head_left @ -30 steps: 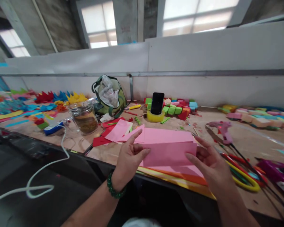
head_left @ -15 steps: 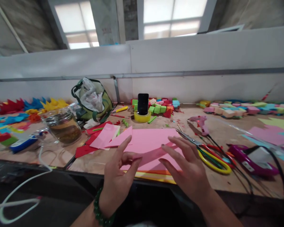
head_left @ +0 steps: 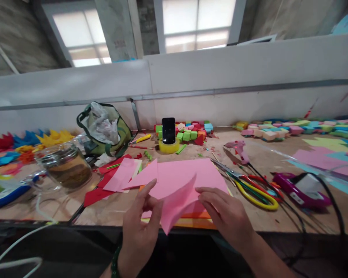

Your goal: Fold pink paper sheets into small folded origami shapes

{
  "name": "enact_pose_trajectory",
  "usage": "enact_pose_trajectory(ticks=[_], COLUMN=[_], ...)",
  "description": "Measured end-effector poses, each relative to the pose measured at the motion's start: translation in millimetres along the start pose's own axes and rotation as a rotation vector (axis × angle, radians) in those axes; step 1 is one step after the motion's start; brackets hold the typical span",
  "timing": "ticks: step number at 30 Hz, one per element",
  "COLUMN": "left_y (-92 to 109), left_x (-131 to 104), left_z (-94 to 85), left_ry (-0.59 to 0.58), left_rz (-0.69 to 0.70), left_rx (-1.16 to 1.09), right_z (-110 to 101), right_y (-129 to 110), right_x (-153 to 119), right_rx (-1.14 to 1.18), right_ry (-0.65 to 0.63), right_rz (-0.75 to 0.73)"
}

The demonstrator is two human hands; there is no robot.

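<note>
A small pink sheet of paper point(head_left: 178, 202), bent along a crease with its near corner hanging down, is held up between my two hands. My left hand point(head_left: 143, 224) pinches its left edge between thumb and fingers. On the other side, my right hand point(head_left: 224, 214) has thumb and fingertips closed on its right edge. Below lies a larger pink sheet point(head_left: 188, 170) on top of orange and yellow paper point(head_left: 195, 223) at the table's front edge. Pink cut pieces point(head_left: 120, 175) and red paper point(head_left: 96, 196) lie to the left.
Scissors with yellow and red handles point(head_left: 258, 195), a pink glue gun point(head_left: 240, 150) and a purple device with a cable point(head_left: 301, 191) lie at right. A glass jar point(head_left: 68, 168) and bag point(head_left: 116, 131) stand left. A phone point(head_left: 168, 130) rests on a yellow tape roll point(head_left: 168, 146).
The small pink sheet, seen nearly edge-on before, now shows a broad face and a drooping corner. My right hand has closed on its right edge. The view has shifted slightly.
</note>
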State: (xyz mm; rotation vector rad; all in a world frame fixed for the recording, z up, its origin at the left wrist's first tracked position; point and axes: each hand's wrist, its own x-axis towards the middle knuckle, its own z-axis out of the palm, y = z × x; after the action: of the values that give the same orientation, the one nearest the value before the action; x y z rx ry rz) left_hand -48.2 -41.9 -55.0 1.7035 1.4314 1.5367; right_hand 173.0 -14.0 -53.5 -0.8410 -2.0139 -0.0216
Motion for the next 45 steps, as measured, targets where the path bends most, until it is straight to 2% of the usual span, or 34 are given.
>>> enact_pose_trajectory(ticks=[5,8,10,12,15,18,22,24,27,31,34,39,42,45], left_y=[-6,-13,-17,-19,-17,-11,-12,-17,-24,-24,-21,-18,-17,-15], left_x=[10,13,15,17,21,24,25,24,20,15,17,24,26,26], left_z=[-8.2,-15.2,-20.8,-25.9,-29.8,-26.1,-14.8,-10.4,-8.4,-10.6,-8.9,0.6,5.2,7.8], left_ry=[0.042,-0.028,-0.086,-0.187,-0.463,-0.651,-0.726,-0.734,-0.677,-0.686,-0.645,-0.488,-0.455,-0.453], left_rz=[0.004,0.03,0.114,0.25,0.392,0.401,0.309,0.218,0.098,0.003,-0.055,-0.116,-0.097,-0.072], left_rx=[0.164,0.359,0.482,0.544,0.582,0.571,0.458,0.383,0.3,0.21,0.198,0.404,0.581,0.742], right_z=[-7,-11,-12,-13,-14,-14,-18,-21,-26,-27,-25,-17,-12,-10], right_y=[7,10,13,15,18,19,20,22,23,21,20,22,25,28], right_x=[-6,-10,-14,-18,-21,-21,-20,-21,-23,-25,-24,-13,-1,10], right_rx=[0.015,-0.008,0.001,0.036,0.117,0.174,0.167,0.104,0.036,0.169,0.215,0.052,-0.03,-0.156], right_ry=[-0.047,-0.102,-0.129,-0.158,-0.194,-0.218,-0.31,-0.381,-0.433,-0.506,-0.489,-0.411,-0.441,-0.52], right_rz=[0.021,0.015,0.03,0.064,0.129,0.182,0.21,0.189,0.124,0.142,0.297,0.641,0.722,0.737])
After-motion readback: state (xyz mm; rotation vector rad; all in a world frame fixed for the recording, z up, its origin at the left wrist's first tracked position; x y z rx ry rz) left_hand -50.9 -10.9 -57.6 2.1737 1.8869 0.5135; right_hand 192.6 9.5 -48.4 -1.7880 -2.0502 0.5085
